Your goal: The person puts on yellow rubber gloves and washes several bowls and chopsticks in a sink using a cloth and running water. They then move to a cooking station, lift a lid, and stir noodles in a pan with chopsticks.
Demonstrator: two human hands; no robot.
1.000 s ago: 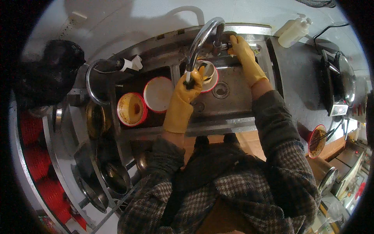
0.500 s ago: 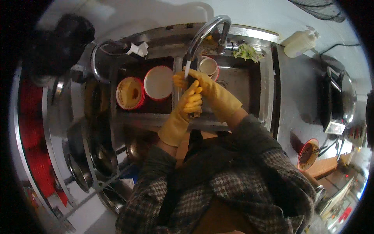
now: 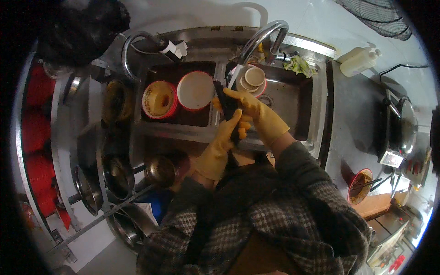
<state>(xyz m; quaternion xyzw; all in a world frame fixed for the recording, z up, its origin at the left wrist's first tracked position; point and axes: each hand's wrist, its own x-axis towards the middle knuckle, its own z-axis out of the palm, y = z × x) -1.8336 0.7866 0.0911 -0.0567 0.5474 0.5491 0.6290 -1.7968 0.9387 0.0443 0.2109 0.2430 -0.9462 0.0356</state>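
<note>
Both my hands wear yellow rubber gloves and meet in front of the divider between two sink basins. My left hand (image 3: 224,141) is closed around the lower part of a long, black, stick-like bundle (image 3: 223,97). Higher up, my right hand (image 3: 254,110) grips the same bundle, which tilts with its upper end towards the tap. I cannot make out its exact kind. White water runs from the curved chrome faucet (image 3: 260,37) beside the bundle's top. Small cream bowls (image 3: 255,76) sit in the right basin, just beyond my right hand.
The left basin holds a stack of red-rimmed bowls (image 3: 159,100) and a pale round bowl (image 3: 195,90). Green leaf scraps (image 3: 300,66) lie behind the right basin. A pump bottle (image 3: 360,62) and a soiled bowl with chopsticks (image 3: 360,185) stand on the right; pans (image 3: 118,176) are racked at left.
The black bundle now shows clearly between my gloves, tilted up to the left; before, my hands mostly covered it. The whole view has shifted slightly, with the sink further right.
</note>
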